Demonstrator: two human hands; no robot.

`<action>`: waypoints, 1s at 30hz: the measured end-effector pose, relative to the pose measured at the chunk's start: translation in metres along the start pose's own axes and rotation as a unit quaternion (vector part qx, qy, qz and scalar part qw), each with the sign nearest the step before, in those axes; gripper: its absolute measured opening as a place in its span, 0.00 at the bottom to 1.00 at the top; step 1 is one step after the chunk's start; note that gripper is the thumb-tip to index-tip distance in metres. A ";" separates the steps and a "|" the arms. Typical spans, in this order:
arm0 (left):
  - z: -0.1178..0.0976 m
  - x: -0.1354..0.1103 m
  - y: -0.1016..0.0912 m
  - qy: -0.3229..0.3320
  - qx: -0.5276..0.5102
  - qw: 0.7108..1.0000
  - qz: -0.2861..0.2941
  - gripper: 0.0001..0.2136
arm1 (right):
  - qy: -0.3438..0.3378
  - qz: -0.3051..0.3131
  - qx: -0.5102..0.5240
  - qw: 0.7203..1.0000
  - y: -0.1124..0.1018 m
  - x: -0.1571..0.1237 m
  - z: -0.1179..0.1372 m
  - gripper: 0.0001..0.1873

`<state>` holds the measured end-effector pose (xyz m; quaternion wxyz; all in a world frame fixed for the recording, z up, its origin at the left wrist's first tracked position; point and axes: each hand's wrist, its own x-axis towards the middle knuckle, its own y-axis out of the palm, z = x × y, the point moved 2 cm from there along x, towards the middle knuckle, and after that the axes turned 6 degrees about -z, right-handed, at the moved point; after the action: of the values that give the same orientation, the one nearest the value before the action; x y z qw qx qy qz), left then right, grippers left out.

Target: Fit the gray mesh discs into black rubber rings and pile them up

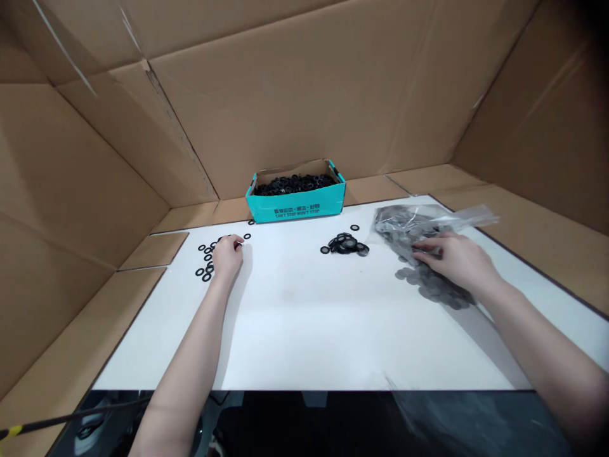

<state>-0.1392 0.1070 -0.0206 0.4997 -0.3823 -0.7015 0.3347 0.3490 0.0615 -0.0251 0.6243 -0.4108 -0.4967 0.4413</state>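
My left hand (227, 256) rests on the white board among several loose black rings (204, 261), its fingers curled down over some of them. My right hand (454, 258) lies on a spread of grey mesh discs (440, 293), fingertips pressed on discs at the mouth of a clear plastic bag (419, 223) full of more discs. A small heap of black rings (346, 244) sits between the two hands, nearer the right one.
A teal cardboard box (295, 204) filled with black rings stands at the back of the white board (304, 330). Brown cardboard walls enclose the area on the left, back and right. A dark edge and a yellow-tipped cable (28, 429) lie below the board.
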 end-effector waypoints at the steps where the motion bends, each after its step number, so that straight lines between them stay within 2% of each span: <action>1: 0.000 0.000 0.000 -0.001 -0.001 1.000 0.000 0.13 | -0.001 -0.001 0.006 1.000 -0.001 0.001 0.001 0.16; 7: 0.000 0.000 0.000 -0.002 -0.004 1.000 0.003 0.14 | 0.031 -0.034 0.058 0.997 -0.004 0.001 0.001 0.09; 13: -0.001 -0.001 -0.002 -0.006 -0.009 1.000 0.002 0.13 | 0.084 -0.050 0.138 0.986 -0.016 0.000 0.003 0.07; 19: -0.002 0.000 -0.002 -0.012 -0.017 1.000 -0.004 0.14 | 0.151 -0.079 0.220 0.960 -0.027 -0.003 0.001 0.10; 25: -0.006 -0.001 -0.004 -0.013 -0.028 0.999 -0.010 0.13 | 0.176 -0.056 0.347 0.920 -0.027 -0.007 0.000 0.21; 28: -0.008 -0.002 -0.005 -0.013 -0.034 0.999 -0.010 0.13 | 0.182 -0.056 0.391 0.901 -0.031 -0.008 0.004 0.20; 30: -0.009 -0.002 -0.006 -0.012 -0.039 0.999 -0.009 0.12 | 0.191 -0.061 0.388 0.900 -0.034 -0.008 0.006 0.19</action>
<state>-0.1309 0.1027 -0.0138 0.4790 -0.3908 -0.7236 0.3070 0.3469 0.0452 0.0063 0.8427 -0.1810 -0.1818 0.4733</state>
